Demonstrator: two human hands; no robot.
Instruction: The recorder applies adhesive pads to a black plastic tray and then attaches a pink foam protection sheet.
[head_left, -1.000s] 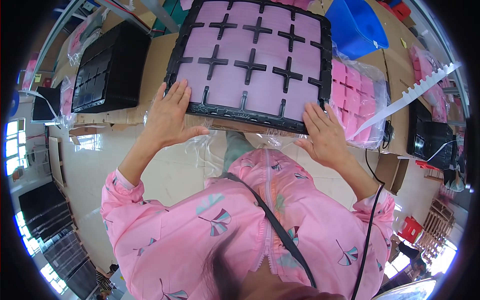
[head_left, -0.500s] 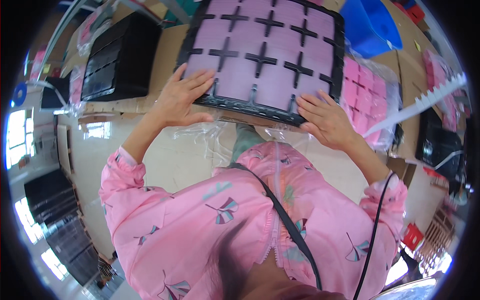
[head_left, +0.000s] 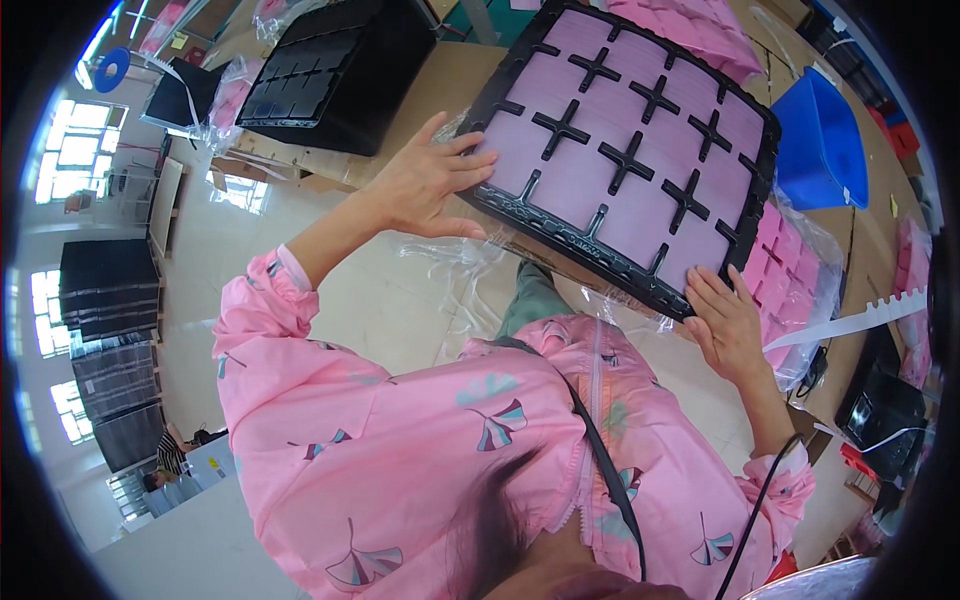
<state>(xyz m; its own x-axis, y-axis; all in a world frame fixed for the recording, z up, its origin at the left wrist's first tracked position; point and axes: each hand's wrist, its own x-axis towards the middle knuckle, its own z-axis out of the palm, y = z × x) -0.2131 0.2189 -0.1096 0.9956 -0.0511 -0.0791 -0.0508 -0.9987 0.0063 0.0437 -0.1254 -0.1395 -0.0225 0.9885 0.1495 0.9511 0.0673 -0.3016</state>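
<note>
A black plastic tray (head_left: 590, 248) lies on the cardboard-topped table in front of me, turned at an angle. Lilac-pink material (head_left: 598, 115) shows between its cross-shaped black dividers. At the tray's left edge, my left hand (head_left: 425, 185) is open, fingers stretched against the rim and thumb apart. My right hand (head_left: 725, 322) touches the near right corner, its fingers extended along the rim and its thumb at the outer side. Neither hand is wrapped round the tray.
A stack of black trays (head_left: 345, 75) stands to the left. On the right are a blue bin (head_left: 820, 140), pink pieces in clear plastic (head_left: 785, 265) and a white toothed strip (head_left: 860, 318). Clear plastic film (head_left: 462, 270) hangs off the table's near edge.
My view has turned, so the tray appears farther right and more slanted. Both hands stay at its edges; the right hand now sits at the near right corner.
</note>
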